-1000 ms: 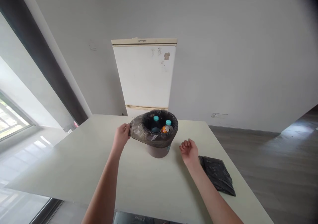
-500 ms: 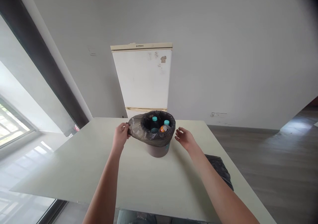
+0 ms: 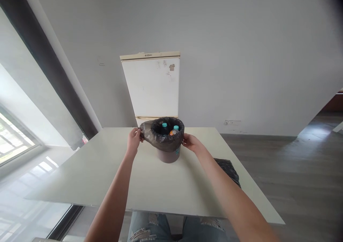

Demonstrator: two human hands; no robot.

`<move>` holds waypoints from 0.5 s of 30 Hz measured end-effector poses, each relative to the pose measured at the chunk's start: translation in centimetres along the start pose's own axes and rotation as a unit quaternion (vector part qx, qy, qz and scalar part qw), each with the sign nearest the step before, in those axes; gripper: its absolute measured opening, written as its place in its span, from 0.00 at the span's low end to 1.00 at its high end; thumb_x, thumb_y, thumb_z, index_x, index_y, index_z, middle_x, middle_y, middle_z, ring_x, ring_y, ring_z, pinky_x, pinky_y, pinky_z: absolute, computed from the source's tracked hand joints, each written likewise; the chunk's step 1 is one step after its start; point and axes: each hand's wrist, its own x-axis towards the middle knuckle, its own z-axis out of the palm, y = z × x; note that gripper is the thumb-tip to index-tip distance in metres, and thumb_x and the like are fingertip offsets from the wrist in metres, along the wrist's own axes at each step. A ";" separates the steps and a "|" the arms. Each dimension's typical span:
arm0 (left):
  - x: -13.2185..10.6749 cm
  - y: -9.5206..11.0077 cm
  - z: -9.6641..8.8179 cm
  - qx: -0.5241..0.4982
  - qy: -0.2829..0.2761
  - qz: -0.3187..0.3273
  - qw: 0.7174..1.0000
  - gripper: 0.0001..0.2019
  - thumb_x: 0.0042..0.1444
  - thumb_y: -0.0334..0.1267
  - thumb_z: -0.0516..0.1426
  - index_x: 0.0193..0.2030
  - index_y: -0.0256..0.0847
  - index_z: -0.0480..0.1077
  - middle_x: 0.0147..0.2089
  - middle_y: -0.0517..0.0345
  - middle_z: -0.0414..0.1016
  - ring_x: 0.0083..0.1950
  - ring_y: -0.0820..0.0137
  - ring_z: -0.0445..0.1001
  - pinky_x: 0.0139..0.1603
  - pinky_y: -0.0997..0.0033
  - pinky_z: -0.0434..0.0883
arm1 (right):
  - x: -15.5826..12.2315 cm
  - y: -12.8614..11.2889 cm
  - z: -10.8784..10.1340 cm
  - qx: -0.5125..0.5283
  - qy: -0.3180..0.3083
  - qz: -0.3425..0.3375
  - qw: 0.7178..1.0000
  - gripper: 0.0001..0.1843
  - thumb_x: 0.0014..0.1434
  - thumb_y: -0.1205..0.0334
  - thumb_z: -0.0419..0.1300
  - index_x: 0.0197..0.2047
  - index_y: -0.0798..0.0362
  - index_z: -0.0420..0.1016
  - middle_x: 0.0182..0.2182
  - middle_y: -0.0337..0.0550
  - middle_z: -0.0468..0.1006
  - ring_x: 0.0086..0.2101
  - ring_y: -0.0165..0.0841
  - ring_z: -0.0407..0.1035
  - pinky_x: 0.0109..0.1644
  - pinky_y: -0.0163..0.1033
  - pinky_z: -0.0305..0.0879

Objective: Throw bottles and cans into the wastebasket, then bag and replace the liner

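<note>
A small brownish trash can (image 3: 167,157) stands upright on the table, lined with a dark translucent trash bag (image 3: 163,144) folded down over its rim. Inside show two bottles with teal caps (image 3: 164,125) and an orange drink can (image 3: 173,132); their lower parts are hidden. My left hand (image 3: 134,139) is closed on the bag's loose edge, stretching it out to the left of the can. At the right side of the rim, my right hand (image 3: 190,142) has its fingers curled against the bag's edge, pinching it; the fingertips are partly hidden.
The pale table (image 3: 107,177) has a folded black plastic bag (image 3: 228,170) near its right edge, partly behind my right forearm. Beyond the far edge stands a white fridge (image 3: 152,88) against the grey wall. A window is on the left.
My right hand has moved left from beside the trash can to the bag's edge, its fingers closing there. The left hand keeps hold of the bag. The view has shifted slightly.
</note>
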 end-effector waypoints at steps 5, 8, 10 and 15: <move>0.1 -0.1 -0.9 -0.021 0.006 0.010 1.000 0.16 0.57 0.52 0.62 0.35 0.41 0.68 0.25 0.61 0.70 0.25 0.72 0.71 0.24 0.75 0.67 | -0.9 -1.3 -0.4 0.045 0.024 -0.064 0.997 0.08 0.54 0.68 0.67 0.34 0.53 0.71 0.25 0.36 0.75 0.28 0.29 0.67 0.32 0.34 0.65; 0.1 0.0 -1.1 -0.033 0.016 0.020 0.999 0.19 0.55 0.55 0.64 0.35 0.41 0.69 0.28 0.58 0.72 0.27 0.71 0.71 0.23 0.74 0.67 | -1.1 -2.2 -0.7 0.073 0.057 -0.111 0.989 0.11 0.53 0.66 0.68 0.30 0.51 0.67 0.23 0.34 0.72 0.26 0.29 0.66 0.30 0.34 0.64; 0.1 0.2 -1.0 -0.043 0.023 0.032 0.998 0.19 0.53 0.56 0.65 0.34 0.41 0.71 0.33 0.56 0.73 0.31 0.70 0.72 0.25 0.74 0.67 | -1.3 -2.9 -0.8 0.092 0.061 -0.148 0.983 0.12 0.53 0.66 0.68 0.29 0.50 0.65 0.23 0.32 0.71 0.25 0.28 0.65 0.30 0.34 0.65; -0.1 1.4 -0.1 -0.078 0.043 0.071 0.994 0.17 0.58 0.55 0.64 0.34 0.43 0.71 0.41 0.55 0.74 0.44 0.68 0.73 0.37 0.76 0.70 | -2.5 -5.6 -0.6 0.120 0.004 -0.224 0.967 0.12 0.48 0.66 0.69 0.36 0.47 0.74 0.29 0.33 0.77 0.30 0.29 0.70 0.33 0.35 0.68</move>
